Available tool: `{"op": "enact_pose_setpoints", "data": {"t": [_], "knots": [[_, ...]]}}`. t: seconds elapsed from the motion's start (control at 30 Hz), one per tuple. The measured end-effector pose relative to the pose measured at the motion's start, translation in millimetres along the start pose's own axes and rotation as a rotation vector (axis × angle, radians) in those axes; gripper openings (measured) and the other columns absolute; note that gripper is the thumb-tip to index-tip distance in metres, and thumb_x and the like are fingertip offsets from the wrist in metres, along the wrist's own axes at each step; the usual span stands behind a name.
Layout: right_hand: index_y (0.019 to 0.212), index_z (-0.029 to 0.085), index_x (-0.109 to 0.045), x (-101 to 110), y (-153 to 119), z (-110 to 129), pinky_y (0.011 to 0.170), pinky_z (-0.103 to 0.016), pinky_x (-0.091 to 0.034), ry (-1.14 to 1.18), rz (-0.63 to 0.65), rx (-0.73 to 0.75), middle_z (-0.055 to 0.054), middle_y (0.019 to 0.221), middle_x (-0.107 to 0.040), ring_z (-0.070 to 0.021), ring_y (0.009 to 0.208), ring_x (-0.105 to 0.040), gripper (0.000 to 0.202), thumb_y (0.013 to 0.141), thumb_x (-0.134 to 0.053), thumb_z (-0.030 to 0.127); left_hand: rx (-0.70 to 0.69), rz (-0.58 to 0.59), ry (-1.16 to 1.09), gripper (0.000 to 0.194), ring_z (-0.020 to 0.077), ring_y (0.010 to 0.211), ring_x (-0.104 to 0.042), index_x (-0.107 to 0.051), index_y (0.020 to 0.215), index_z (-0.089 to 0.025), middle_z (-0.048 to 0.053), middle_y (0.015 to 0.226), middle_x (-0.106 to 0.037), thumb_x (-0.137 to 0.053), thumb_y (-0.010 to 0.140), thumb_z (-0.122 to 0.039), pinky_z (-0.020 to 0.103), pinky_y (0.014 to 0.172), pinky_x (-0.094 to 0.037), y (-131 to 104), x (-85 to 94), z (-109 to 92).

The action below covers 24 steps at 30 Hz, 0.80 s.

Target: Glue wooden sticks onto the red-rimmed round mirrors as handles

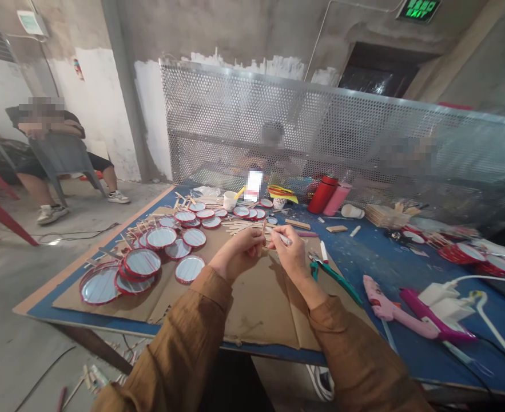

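Note:
Above the cardboard sheet (261,320), my two hands are close together. My left hand (241,249) is closed in a pinch on a thin wooden stick (263,228), its tip standing up past the fingers. Held like a pen in my right hand (294,257) is a white marker (281,237), its point towards the stick; the fingers partly hide it. Behind my hands lie several loose wooden sticks (239,227). To the left, round mirror-like discs with red rims (190,269) lie spread and stacked, some with sticks beside them.
Green-handled pliers (340,280) and a red-and-white marker (323,252) lie right of my hands. Further right are a pink glue gun (389,309) and a power strip (432,317) with cords. A phone (253,184), paper cup (230,199) and red bottle (322,194) stand behind. A person sits far left.

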State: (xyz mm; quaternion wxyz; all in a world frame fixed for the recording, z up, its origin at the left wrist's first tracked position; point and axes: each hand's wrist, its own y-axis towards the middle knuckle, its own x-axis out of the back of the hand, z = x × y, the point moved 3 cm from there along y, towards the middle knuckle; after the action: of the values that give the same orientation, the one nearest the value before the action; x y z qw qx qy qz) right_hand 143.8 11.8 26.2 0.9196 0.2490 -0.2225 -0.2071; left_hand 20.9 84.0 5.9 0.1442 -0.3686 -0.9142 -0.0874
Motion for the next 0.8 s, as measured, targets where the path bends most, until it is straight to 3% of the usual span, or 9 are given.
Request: {"op": "enact_pose_setpoints", "data": {"t": [0.8], "knots": [[0.082, 0.02, -0.055, -0.5, 1.5, 1.2, 0.051, -0.024, -0.051, 0.023, 0.014, 0.019, 0.0, 0.068, -0.063, -0.0147, 0.051, -0.065, 0.022, 0.082, -0.057, 0.042, 0.021, 0.056, 0.01, 0.023, 0.006, 0.035, -0.042, -0.053, 0.068, -0.015, -0.003, 0.047, -0.048, -0.048, 0.088, -0.025, 0.019, 0.041, -0.031, 5.8, -0.4, 4.1]]}}
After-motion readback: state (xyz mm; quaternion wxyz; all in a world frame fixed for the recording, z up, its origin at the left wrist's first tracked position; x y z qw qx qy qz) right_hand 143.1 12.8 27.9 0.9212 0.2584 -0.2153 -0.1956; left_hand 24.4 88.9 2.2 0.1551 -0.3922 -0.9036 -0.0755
